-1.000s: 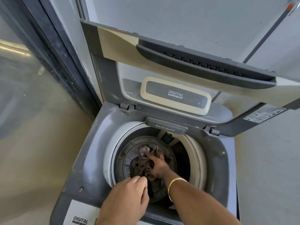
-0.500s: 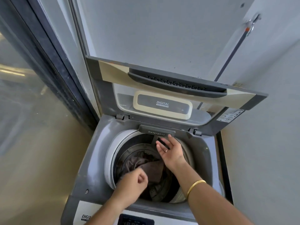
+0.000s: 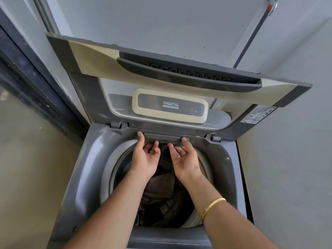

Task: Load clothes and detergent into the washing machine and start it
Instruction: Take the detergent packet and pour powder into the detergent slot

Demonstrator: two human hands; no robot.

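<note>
A grey top-loading washing machine (image 3: 93, 169) stands below me with its lid (image 3: 179, 81) raised. Dark brown clothes (image 3: 161, 194) lie in the drum. At the back rim sits the grey detergent drawer (image 3: 165, 140), closed or nearly so. My left hand (image 3: 145, 159) and my right hand (image 3: 185, 159) reach over the drum, palms up, side by side. Their fingertips are hooked under the drawer's front edge, with the thumbs at its two ends. A gold bangle (image 3: 212, 206) is on my right wrist.
A dark-framed glass door (image 3: 30, 83) runs along the left of the machine. Grey walls close in behind and on the right. A thin hose (image 3: 251, 36) runs diagonally up the back wall to a tap.
Both hands have left the clothes in the drum and moved up to the detergent drawer. The left hand, a loose fist before, now has its fingers under the drawer's edge.
</note>
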